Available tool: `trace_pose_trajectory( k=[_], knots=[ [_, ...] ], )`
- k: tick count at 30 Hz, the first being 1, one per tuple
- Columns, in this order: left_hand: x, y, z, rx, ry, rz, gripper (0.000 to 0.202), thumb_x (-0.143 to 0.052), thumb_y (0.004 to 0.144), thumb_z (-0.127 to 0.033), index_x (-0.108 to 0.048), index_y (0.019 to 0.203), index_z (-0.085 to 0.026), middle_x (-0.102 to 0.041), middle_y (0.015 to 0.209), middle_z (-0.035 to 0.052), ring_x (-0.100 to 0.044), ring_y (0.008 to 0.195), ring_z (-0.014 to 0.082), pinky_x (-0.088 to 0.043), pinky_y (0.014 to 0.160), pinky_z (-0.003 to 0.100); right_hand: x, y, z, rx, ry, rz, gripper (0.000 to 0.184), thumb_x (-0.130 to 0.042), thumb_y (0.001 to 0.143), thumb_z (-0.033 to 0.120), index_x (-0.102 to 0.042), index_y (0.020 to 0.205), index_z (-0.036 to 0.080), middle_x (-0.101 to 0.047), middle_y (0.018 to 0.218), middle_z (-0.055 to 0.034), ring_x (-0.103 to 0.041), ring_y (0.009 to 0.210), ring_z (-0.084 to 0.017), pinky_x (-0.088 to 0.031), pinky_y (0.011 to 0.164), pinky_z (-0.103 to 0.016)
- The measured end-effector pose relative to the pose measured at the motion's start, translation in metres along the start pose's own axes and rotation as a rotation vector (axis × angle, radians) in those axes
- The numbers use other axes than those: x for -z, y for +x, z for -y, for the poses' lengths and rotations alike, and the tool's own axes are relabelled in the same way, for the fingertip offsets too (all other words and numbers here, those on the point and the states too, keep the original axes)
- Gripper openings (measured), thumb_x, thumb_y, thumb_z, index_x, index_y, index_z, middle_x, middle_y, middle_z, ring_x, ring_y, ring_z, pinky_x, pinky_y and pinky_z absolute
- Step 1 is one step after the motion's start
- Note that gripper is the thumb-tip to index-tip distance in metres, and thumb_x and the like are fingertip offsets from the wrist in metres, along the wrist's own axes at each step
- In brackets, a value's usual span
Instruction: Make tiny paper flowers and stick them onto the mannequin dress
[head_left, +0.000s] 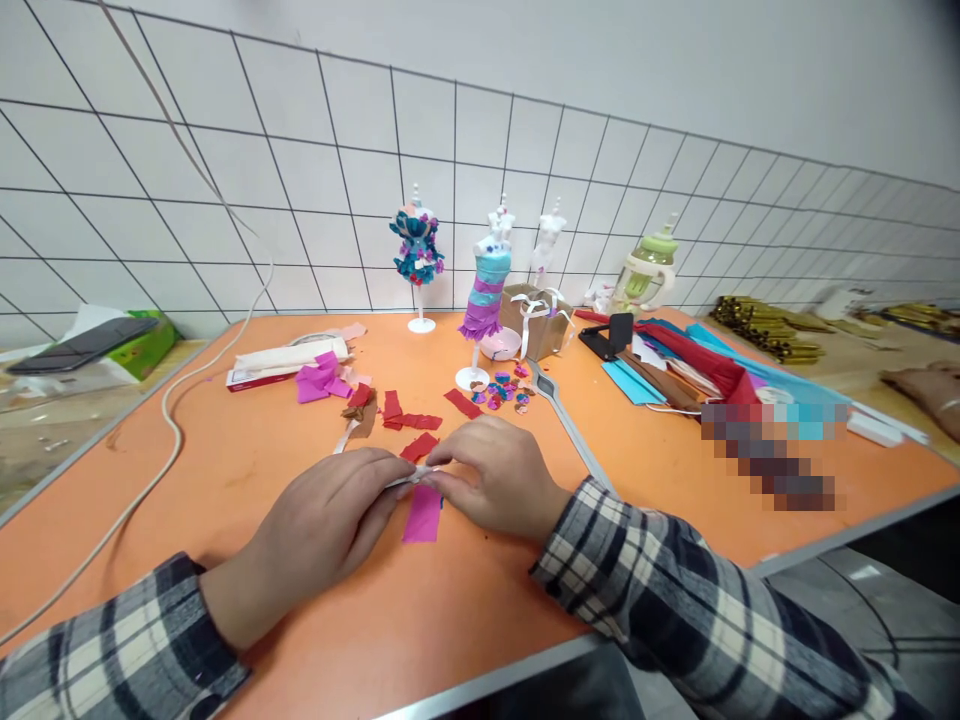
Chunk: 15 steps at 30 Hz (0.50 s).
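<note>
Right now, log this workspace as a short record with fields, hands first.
Left hand: left hand pinching a small whitish piece
Right hand: right hand pinching the same piece
Near the fingertips: magenta strip
Beyond the hands: red strips, loose sequins
Dressed mini mannequins: one in turquoise and purple, one in teal
Behind them: white mini mannequins, partly hidden
Far right: green-lidded bottle
Surface: orange tabletop
Unclear: the whitish piece's material
</note>
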<state>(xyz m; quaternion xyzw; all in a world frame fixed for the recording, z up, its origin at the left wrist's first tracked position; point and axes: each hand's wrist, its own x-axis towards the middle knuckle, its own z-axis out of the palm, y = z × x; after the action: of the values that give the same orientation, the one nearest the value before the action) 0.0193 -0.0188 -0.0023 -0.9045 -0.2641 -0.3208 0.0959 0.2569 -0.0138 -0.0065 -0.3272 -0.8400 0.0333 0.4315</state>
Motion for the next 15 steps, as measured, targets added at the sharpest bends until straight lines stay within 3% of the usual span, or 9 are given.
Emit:
trace_pose_trajectory(
  k=[3, 6, 10, 15],
  knots=[
    [0.0, 0.0, -0.001, -0.005, 0.032, -0.005, 0.013, -0.048, 0.104, -0.021, -0.059, 0.111, -0.02, -0.075, 0.092, 0.0057, -0.073, 0.078, 0.0205, -0.057, 0.071, 0.031, -0.002, -0.001, 0.001, 0.051, -0.068, 0.052, 0.022, -0.059, 0.102, 0.034, -0.075, 0.094, 0.022, -0.08, 0.087, -0.0028, -0.068, 0.081, -0.018, -0.048, 0.077, -0.031],
    [0.001, 0.001, -0.002, -0.03, 0.077, -0.008, 0.015, -0.049, 0.104, -0.021, -0.061, 0.112, -0.019, -0.075, 0.09, 0.0061, -0.071, 0.074, 0.0204, -0.055, 0.067, 0.031, 0.0, -0.001, 0.006, 0.039, 0.006, 0.112, 0.021, -0.057, 0.1, 0.03, -0.075, 0.094, 0.022, -0.078, 0.087, -0.0036, -0.066, 0.078, -0.017, -0.047, 0.073, -0.031],
    [0.01, 0.003, -0.007, -0.126, 0.067, -0.043, 0.025, -0.047, 0.098, -0.01, -0.064, 0.111, -0.023, -0.075, 0.087, 0.0039, -0.066, 0.067, 0.0185, -0.049, 0.061, 0.03, 0.005, 0.002, 0.016, -0.194, 0.488, 0.225, 0.022, -0.059, 0.096, 0.034, -0.07, 0.082, 0.02, -0.069, 0.076, -0.0023, -0.061, 0.07, -0.015, -0.048, 0.068, -0.027],
    [0.019, -0.007, -0.006, -0.26, 0.052, -0.06, 0.039, -0.05, 0.094, -0.007, -0.064, 0.125, -0.025, -0.078, 0.087, 0.004, -0.058, 0.061, 0.0194, -0.046, 0.058, 0.034, 0.005, 0.006, 0.025, -0.381, 1.07, 0.333, 0.042, -0.074, 0.084, 0.059, -0.065, 0.071, 0.02, -0.065, 0.07, -0.0009, -0.064, 0.071, -0.016, -0.052, 0.068, -0.03]
  ],
)
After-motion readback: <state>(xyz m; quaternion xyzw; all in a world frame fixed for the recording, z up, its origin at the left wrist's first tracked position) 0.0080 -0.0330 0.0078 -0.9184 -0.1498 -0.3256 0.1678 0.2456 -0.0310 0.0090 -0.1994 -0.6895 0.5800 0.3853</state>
